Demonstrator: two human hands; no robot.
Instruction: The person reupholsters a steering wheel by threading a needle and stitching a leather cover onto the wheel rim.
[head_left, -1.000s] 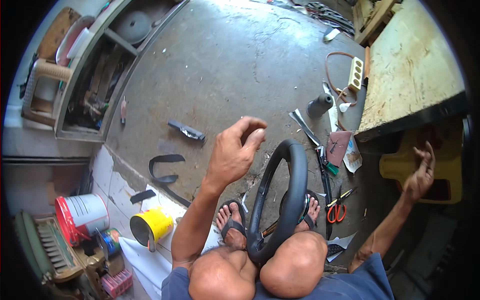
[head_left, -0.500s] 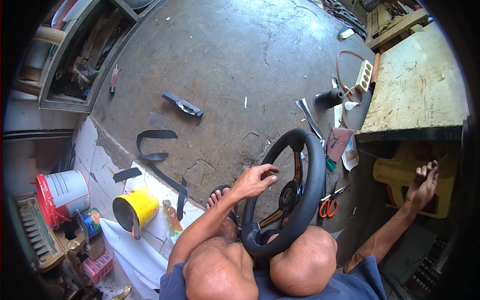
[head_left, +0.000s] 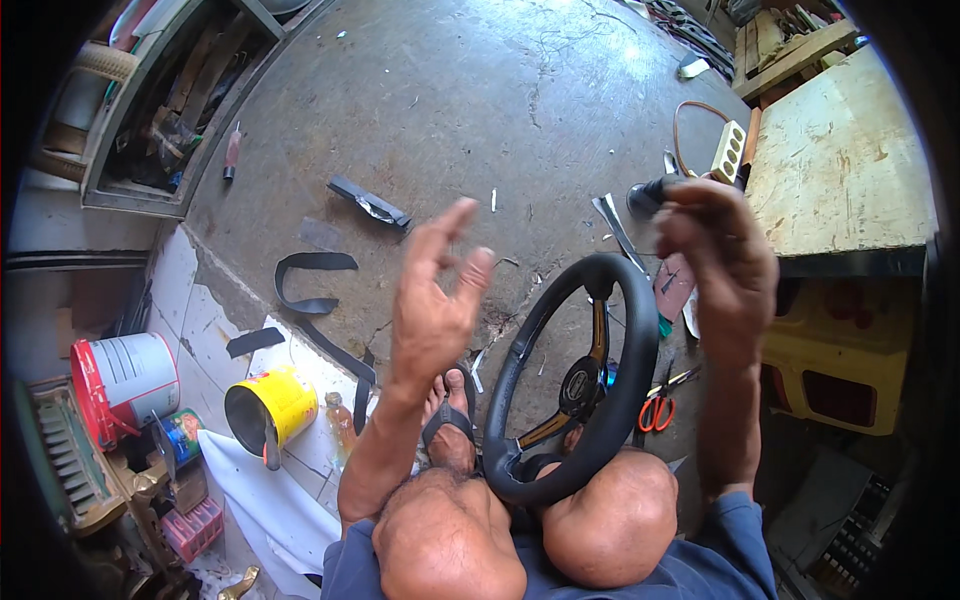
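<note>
A steering wheel (head_left: 640, 370) with a black cover and gold-and-black spokes leans upright between my knees. Rough, pale edges show in the cover near its lower left spoke. My left hand (head_left: 435, 305) is raised left of the wheel, fingers apart and nothing in them. Above the wheel's right side is my right hand (head_left: 715, 255), blurred, its fingers curled together. Whatever they may pinch is too small to make out. Neither hand touches the wheel. Behind the right hand, a black thread spool (head_left: 650, 195) is partly covered. Orange-handled scissors (head_left: 657, 412) lie right of the wheel.
Black strips (head_left: 290, 285) and a dark folded piece (head_left: 368, 203) lie on the floor. At left stand a yellow can (head_left: 290, 400) and a white-and-red bucket (head_left: 140, 375). A power strip (head_left: 729, 150) lies by a wooden box (head_left: 830, 170) at right.
My right hand has come in from the far right to above the wheel's right side. My left hand has lifted off the wheel's left side and moved up and left, its fingers spreading.
</note>
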